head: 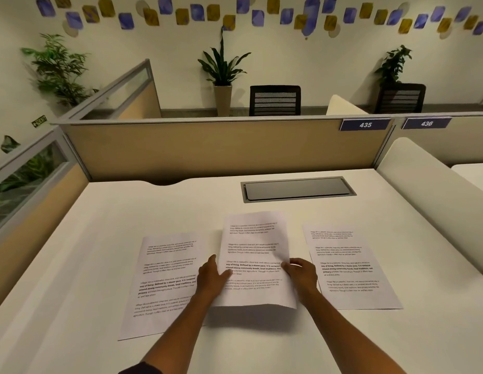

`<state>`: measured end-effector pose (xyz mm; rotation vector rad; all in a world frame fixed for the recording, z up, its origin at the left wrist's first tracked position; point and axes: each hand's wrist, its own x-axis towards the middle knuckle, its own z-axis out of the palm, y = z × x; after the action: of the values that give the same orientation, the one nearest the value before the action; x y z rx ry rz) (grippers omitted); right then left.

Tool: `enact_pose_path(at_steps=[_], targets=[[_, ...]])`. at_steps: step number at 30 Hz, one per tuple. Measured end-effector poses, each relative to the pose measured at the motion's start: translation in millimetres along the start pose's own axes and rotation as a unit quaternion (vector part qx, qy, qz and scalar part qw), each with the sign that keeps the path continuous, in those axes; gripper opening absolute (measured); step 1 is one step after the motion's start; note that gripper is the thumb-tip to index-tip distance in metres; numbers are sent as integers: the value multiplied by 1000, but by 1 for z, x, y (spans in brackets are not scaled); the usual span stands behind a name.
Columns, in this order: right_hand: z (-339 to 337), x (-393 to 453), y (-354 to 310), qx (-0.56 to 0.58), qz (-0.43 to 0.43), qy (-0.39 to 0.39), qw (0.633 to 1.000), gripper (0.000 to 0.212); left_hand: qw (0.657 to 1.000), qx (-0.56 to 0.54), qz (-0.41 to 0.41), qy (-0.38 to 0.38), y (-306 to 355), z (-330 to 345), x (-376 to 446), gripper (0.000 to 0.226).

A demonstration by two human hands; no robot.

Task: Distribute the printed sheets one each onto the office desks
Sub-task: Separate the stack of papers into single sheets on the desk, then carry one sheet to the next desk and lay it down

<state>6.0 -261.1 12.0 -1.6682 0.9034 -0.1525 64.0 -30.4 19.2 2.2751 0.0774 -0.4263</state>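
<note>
Three printed sheets lie or hover over a white desk (pixel 100 225). The left sheet (pixel 159 282) and the right sheet (pixel 348 268) lie flat. The middle sheet (pixel 254 247) is lifted off the desk, slightly curled. My left hand (pixel 212 276) pinches its left edge, thumb on top of the paper. My right hand (pixel 301 273) pinches its right edge. My left forearm crosses the lower right corner of the left sheet.
A grey cable hatch (pixel 297 188) is set in the desk behind the sheets. A tan partition (pixel 208 147) with tags 435 (pixel 365 125) and 436 (pixel 426 123) backs the desk. A white divider (pixel 429 179) bounds the right side. Chairs and plants stand beyond.
</note>
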Motion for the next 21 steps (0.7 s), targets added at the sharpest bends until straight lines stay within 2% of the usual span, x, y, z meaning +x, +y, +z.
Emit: enact_pose_path(at_steps=[3,6,7,12,18,21], targets=[[-4,-1,-1,26,-20,-14,999,20,997,-64,-28,27,6,-4,4,60],[-8,-3,-3,37,-32,-5,999,21,992,-121,-20,38,11,-7,8,26],[-10,-4,-4,43,-34,2,999,21,990,-134,-16,39,14,-7,9,21],[-25,-8,-5,77,-34,22,996,15,984,-177,-3,32,25,-4,11,25],[-58,-21,1,122,-19,68,990,18,982,-183,37,-15,46,21,8,27],[-86,-31,14,146,-1,107,983,19,981,-179,53,-62,58,44,1,27]])
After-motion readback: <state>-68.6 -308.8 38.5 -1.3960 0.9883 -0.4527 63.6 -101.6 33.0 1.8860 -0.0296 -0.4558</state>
